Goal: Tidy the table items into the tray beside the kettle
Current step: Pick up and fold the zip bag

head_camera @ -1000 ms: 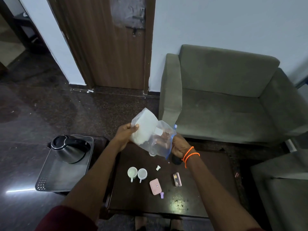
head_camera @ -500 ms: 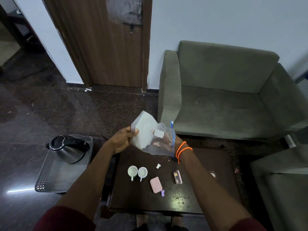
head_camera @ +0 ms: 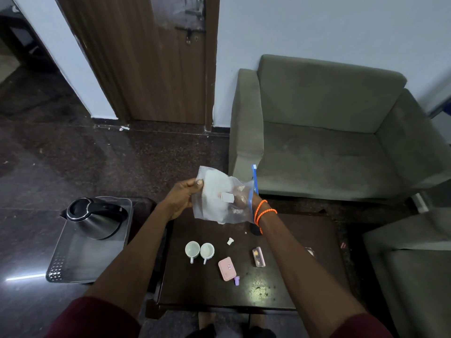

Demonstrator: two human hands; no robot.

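A clear zip bag (head_camera: pixel 217 198) with a blue seal and something white inside is held above the dark table (head_camera: pixel 305 276). My left hand (head_camera: pixel 180 198) grips its left edge. My right hand (head_camera: pixel 240 201) is inside the bag, seen through the plastic; orange bands circle that wrist. On the table lie two small white cups (head_camera: pixel 199 250), a tiny white piece (head_camera: pixel 230 241), a pink case (head_camera: pixel 227 268), a purple cap (head_camera: pixel 236 280) and a small pink-edged box (head_camera: pixel 258 256). The grey tray (head_camera: pixel 73 264) with the steel kettle (head_camera: pixel 94 218) stands left of the table.
A grey-green sofa (head_camera: pixel 329 147) stands behind the table, and another seat (head_camera: pixel 410 264) is at the right. A wooden door (head_camera: pixel 156 59) is at the back. Dark stone floor lies to the left. A black round item (head_camera: pixel 255 230) sits under my right wrist.
My right hand has gone from gripping the bag's blue-sealed edge to reaching deep inside the bag. The bag has tipped flatter while my left hand keeps its hold.
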